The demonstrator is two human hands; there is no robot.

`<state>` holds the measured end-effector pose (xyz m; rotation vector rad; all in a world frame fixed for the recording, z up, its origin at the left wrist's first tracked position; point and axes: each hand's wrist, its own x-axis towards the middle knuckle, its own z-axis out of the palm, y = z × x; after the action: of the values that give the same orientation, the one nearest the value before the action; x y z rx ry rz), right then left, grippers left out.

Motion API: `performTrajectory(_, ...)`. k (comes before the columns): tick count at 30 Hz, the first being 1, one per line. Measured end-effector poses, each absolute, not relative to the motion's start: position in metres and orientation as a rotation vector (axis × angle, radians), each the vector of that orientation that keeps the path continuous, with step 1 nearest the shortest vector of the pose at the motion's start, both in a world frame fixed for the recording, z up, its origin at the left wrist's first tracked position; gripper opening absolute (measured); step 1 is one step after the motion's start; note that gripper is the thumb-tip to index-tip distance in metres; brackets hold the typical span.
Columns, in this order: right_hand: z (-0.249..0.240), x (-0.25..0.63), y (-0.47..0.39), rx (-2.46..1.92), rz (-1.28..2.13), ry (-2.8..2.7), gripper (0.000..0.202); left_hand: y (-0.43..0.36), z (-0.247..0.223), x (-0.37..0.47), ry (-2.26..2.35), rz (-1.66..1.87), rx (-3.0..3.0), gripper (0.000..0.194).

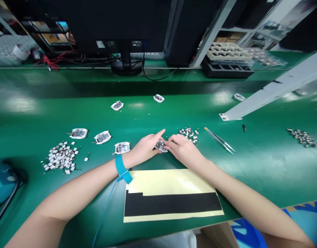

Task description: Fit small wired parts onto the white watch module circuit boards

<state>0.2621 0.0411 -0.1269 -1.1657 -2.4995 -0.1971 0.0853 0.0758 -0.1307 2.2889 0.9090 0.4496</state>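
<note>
Between my two hands, a small white-framed electronic unit with a circuit board (161, 146) rests just above or on the green bench. My left hand (147, 146) grips its left side, thumb below and index finger raised. The bent fingertips of my right hand (181, 146) press together at the unit's right edge; any small part in them is hidden. Close by on the left lies a similar white-framed unit (122, 148). Just behind my right hand is a pile of small silvery parts (189, 133). Tweezers (219, 140) lie to the right. A teal wrist strap (122, 168) circles my left wrist.
A yellow sheet with a black strip (171, 204) lies in front. More units (102, 137) and a heap of small white parts (61, 157) sit left. A metal post (272, 86) slants over the right side. A monitor stand (126, 63) and trays (227, 63) stand at the back.
</note>
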Motion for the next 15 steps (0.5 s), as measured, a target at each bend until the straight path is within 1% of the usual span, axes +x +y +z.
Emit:
performTrajectory(4,-0.126,0.255,0.043,-1.134,-0.367,-2.505,0.018,0.074,-0.132,0.086,0.943,0.542,2.254,0.071)
performTrajectory(10,-0.114,0.249,0.041,-1.133,-0.396,-2.442,0.017,0.070,-0.120,0.086,0.930,0.673,2.152,0.072)
performTrajectory(15,-0.109,0.251,0.037,-1.035,-0.452,-2.416,0.016,0.066,-0.113,0.088,0.888,0.666,2.063,0.073)
